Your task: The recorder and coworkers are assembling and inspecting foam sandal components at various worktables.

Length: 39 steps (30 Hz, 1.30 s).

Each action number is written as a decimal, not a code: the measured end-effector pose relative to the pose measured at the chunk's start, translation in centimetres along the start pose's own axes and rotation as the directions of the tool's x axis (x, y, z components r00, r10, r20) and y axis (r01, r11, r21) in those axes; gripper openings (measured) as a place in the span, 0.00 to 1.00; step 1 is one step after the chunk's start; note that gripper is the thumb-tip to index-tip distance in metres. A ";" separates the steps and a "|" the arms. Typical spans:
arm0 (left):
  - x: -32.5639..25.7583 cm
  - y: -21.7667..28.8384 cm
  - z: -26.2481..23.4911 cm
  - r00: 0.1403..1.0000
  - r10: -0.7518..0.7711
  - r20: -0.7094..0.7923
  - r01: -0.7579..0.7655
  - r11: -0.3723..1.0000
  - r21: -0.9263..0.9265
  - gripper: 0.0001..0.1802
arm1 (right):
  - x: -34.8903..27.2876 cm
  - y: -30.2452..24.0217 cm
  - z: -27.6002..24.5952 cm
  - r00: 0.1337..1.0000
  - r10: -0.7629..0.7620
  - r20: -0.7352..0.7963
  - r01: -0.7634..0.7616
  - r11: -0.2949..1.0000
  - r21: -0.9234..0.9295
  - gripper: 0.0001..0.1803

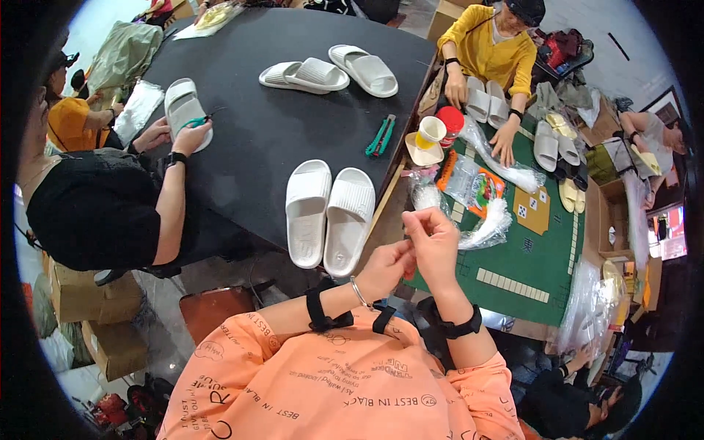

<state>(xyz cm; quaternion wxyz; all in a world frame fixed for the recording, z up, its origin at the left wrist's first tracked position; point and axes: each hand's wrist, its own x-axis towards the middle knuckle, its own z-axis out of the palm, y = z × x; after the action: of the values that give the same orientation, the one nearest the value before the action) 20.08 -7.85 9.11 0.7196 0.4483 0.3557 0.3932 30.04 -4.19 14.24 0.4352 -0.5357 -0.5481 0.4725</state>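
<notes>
Risks, by item:
- Pair of white slides: heels toward me, at or near the edge of the black tabletop; overhang, if any, cannot be judged. Could be knocked down; cause, my left hand or its wrist swinging outward.
- Green utility knife: well ahead of my hands, beyond the slides. Blade position unclear; a careless reach could nick a finger or score a slide.
- Yellow-and-white cup: ahead of my right hand, upright beside a red-lidded jar. Could tip if my arm sweeps forward.
- Clear plastic packaging: just right of my right hand, over the green tabletop. Could catch on my fingers and drag neighbours along.

Hands, two:
- Right: raised, thumb and fingertips pressed together.
- Left: just beside it, lower, fingers curled in against the thumb.
- Anything thin pinched between them: cannot tell.

Location, slides:
- Nearest pair: left of my left hand and slightly ahead, side by side, soles down; the right-hand one's heel is nearest, not touched.
- Three further white slides: well ahead, beyond that pair.
</notes>
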 end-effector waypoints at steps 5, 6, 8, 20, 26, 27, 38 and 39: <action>-0.8 -2.9 -4.4 0.933 -0.062 -0.356 -0.104 0.897 -0.429 0.15 | -0.8 6.2 3.9 0.932 0.185 0.313 -0.245 0.955 0.167 0.14; -1.1 -1.9 -4.8 0.894 -0.154 -0.420 -0.070 0.879 -0.472 0.15 | -1.2 7.0 4.6 0.921 0.217 0.323 -0.250 0.966 0.064 0.14; -2.3 -2.3 -6.8 0.876 -0.149 -0.458 -0.053 0.915 -0.400 0.15 | -1.7 6.6 6.1 0.910 0.290 0.295 -0.261 0.956 -0.134 0.13; -4.2 -4.3 -16.6 0.811 -0.398 -0.429 0.418 0.907 -0.051 0.16 | -2.5 12.7 12.7 0.815 0.304 0.494 -0.346 0.938 -0.005 0.10; -4.5 -3.2 -17.6 0.722 0.097 -0.685 0.523 0.571 0.633 0.10 | -0.7 12.9 14.5 0.748 0.506 0.431 -0.533 0.844 -0.065 0.09; -4.2 -3.3 -17.9 0.728 0.100 -0.679 0.519 0.567 0.640 0.10 | -0.3 13.1 14.9 0.796 0.478 0.372 -0.495 0.867 -0.053 0.09; 4.4 -2.0 -23.7 0.731 0.535 -0.424 0.229 0.393 0.891 0.10 | 4.0 13.1 20.7 0.920 0.375 0.109 -0.358 0.922 -0.150 0.11; 5.3 -1.7 -23.9 0.767 0.420 -0.485 0.290 0.448 0.846 0.12 | 4.2 13.2 21.3 0.923 0.370 0.103 -0.354 0.924 -0.147 0.11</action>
<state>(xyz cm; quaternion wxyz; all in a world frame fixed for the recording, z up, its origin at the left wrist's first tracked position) 2.12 5.06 -1.58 0.1900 0.6083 0.7087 0.3027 11.17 -1.38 -2.57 0.2693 -0.6224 -0.4950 0.5432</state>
